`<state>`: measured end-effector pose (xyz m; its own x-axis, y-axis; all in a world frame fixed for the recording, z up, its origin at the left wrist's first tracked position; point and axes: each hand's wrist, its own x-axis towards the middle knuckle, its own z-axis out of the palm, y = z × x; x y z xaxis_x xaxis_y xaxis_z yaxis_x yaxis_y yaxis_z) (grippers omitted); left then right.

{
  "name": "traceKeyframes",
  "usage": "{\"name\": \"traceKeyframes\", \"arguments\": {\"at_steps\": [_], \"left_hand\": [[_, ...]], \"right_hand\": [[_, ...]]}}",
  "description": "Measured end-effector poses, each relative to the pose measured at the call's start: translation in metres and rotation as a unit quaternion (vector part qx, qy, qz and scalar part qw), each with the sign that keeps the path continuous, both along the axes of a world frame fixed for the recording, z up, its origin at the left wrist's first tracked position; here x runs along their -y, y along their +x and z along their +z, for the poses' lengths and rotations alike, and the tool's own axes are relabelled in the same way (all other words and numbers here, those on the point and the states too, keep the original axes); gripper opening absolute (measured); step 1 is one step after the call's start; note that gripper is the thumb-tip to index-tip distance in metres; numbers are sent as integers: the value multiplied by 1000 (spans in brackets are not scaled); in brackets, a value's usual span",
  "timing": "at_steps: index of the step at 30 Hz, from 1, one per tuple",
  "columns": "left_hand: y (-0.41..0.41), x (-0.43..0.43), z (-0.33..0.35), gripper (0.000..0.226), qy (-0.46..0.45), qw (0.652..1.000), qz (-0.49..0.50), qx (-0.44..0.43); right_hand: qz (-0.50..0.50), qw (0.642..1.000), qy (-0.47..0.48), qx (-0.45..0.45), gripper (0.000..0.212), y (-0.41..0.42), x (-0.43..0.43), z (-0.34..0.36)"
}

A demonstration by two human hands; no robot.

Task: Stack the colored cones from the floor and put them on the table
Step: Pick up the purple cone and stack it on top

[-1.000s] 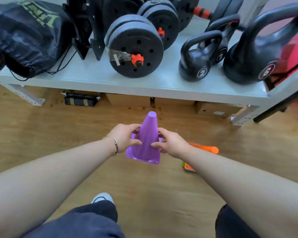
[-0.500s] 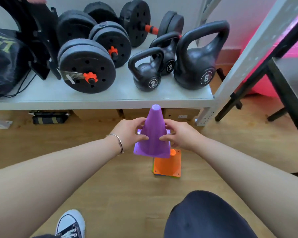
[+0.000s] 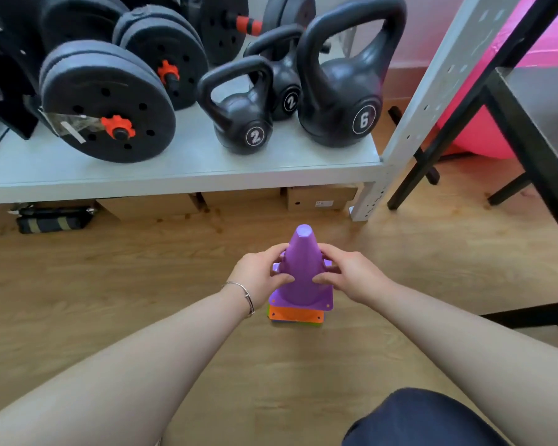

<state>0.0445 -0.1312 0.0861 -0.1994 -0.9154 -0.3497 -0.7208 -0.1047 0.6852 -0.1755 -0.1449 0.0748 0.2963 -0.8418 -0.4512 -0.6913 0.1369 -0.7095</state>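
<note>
Nearest, a knee in dark cloth (image 3: pixel 429 420) fills the lower right corner, and two bare forearms reach forward over the wooden floor (image 3: pixel 110 284), the left wrist wearing a thin silver bracelet (image 3: pixel 247 296). Both arms meet at a purple cone (image 3: pixel 303 268) standing upright on the floor near the middle of the view. The left hand (image 3: pixel 258 275) wraps its left flank and the right hand (image 3: pixel 351 273) its right flank, thumbs on the near face and fingers curled round the back, so each grip is clamped on the cone's body. That cone sits over an orange cone (image 3: pixel 295 314), of which only the square base shows, just beneath the purple base; thin green and blue edges peek out under the orange one. Beyond the stack, cardboard boxes (image 3: pixel 319 197) and a black strapped bundle (image 3: pixel 54 218) lie under a low grey shelf (image 3: pixel 190 170). On the shelf stand a kettlebell marked 2 (image 3: pixel 242 123), a second small one behind it, a large kettlebell marked 6 (image 3: pixel 345 101), and black plate dumbbells with orange collars (image 3: pixel 107 104). At the far right is a black-legged worktop (image 3: pixel 548 101), well apart from the cones, with a pink ball (image 3: pixel 477 136) behind its legs.
</note>
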Motion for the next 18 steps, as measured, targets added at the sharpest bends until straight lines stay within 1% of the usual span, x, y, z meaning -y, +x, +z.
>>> {"name": "traceKeyframes", "arguments": {"at_steps": [12,18], "left_hand": [[1,-7,-77,59,56,998,-10,9],[4,-4,-87,55,38,999,-20,10]], "right_hand": [[-29,999,31,-14,70,6,-22,-84],[-42,999,16,3,72,5,-26,-98]]}}
